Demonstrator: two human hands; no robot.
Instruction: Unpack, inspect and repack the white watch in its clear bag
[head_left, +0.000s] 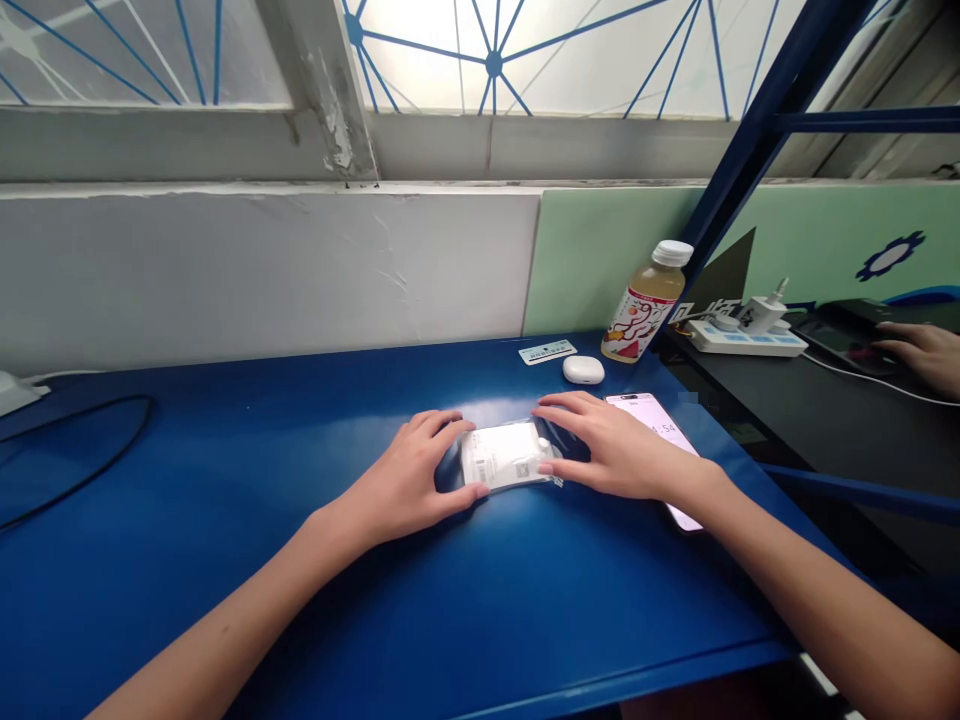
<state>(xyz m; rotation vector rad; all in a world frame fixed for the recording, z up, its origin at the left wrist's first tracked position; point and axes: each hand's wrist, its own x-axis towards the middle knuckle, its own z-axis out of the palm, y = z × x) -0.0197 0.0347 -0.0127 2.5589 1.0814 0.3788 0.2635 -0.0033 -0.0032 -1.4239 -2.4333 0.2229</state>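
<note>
Packet (504,452) lies flat mid-desk (420,620), well in from the near edge; left hand (424,468) and right hand (611,445) half open round its ends, can't tell how firmly. Roomier leftward; phone (646,410), case (583,370), bottle (637,322) crowd the right.

Head view, forward and down, seemingly near the hands (420,465)

The person's right hand (615,447) and wrist cover part of a phone (661,420) at 3 o'clock from a clear-wrapped white packet (504,452), whose print is too small to read. The picture's edge crops a white device (18,393) at 9 o'clock and a co-worker's hand (930,355) at 3.
</note>
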